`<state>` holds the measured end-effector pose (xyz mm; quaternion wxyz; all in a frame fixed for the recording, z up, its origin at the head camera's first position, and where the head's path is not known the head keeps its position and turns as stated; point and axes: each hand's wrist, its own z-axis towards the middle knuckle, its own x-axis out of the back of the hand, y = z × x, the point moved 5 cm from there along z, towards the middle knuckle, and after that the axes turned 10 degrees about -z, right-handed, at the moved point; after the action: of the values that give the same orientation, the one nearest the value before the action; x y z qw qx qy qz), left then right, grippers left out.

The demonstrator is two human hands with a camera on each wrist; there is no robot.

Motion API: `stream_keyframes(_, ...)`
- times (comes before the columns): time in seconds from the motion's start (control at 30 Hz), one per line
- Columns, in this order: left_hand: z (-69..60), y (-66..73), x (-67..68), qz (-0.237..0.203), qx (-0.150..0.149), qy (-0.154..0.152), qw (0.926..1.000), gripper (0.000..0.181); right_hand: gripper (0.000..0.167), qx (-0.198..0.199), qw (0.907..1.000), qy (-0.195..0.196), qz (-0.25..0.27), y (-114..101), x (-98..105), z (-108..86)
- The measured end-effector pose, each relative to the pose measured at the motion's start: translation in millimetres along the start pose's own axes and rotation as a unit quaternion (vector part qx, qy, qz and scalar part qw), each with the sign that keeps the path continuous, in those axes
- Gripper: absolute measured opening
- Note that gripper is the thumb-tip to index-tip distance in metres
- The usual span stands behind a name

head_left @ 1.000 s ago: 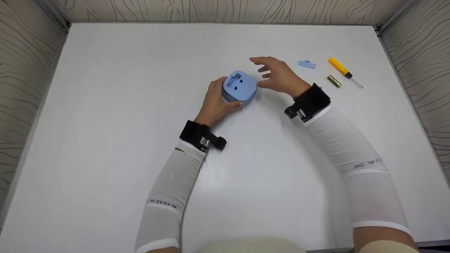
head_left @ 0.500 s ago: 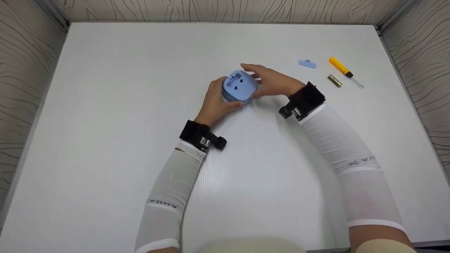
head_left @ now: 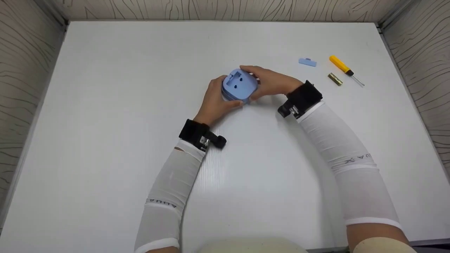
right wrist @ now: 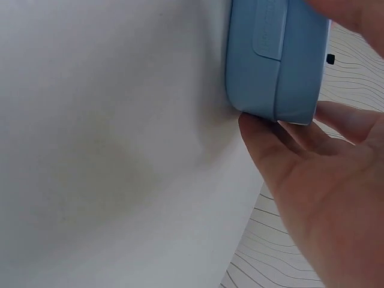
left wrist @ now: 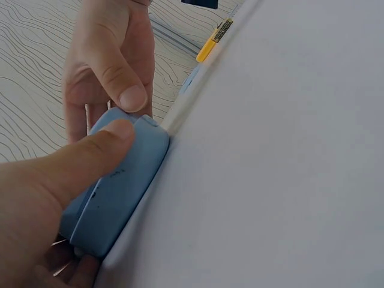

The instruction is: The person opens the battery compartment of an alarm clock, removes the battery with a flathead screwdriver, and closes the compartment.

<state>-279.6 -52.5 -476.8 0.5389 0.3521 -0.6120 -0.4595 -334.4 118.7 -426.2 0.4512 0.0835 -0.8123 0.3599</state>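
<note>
A light blue, rounded-square device (head_left: 245, 90) sits on the white table with an open battery compartment and two small black pegs on its upper face. My left hand (head_left: 213, 102) grips its left side, thumb along the near edge. On the opposite side my right hand (head_left: 273, 82) holds it between thumb and fingers. Seen from the left wrist, my left thumb lies across the side wall of the device (left wrist: 123, 192). In the right wrist view a seam runs round the device (right wrist: 255, 84), with right-hand fingers at its lower corner.
At the right rear lie a small light blue battery cover (head_left: 307, 62), a gold battery-like cylinder (head_left: 335, 79) and a yellow-handled screwdriver (head_left: 340, 64). Wood-patterned panels (head_left: 225, 10) border the table (head_left: 116, 88) at the back and both sides.
My right hand has moved left and its fingers have closed from spread onto the device's right side. The left hand and the device have hardly moved.
</note>
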Motion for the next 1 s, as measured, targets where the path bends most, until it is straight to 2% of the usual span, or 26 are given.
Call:
stream_keyframes(0.63, 0.7, 1.5, 2.6, 0.005, -0.002, -0.009, 0.9999, 0.096, 0.100, -0.004, 0.9992, 0.039, -0.008, 1.7, 3.5, -0.8)
stream_keyframes(0.77, 0.1, 1.1, 4.4, -0.007, -0.012, -0.009, 0.9999, 0.092, 0.099, -0.012, 0.9986, 0.052, 0.002, 3.2, 1.1, -0.9)
stream_keyframes(1.0, 0.5, -2.3, 6.8, -0.058, -0.031, -0.012, 0.9978, 0.090, 0.101, -0.028, 0.9965, 0.077, 0.017, 2.4, -4.3, -1.3)
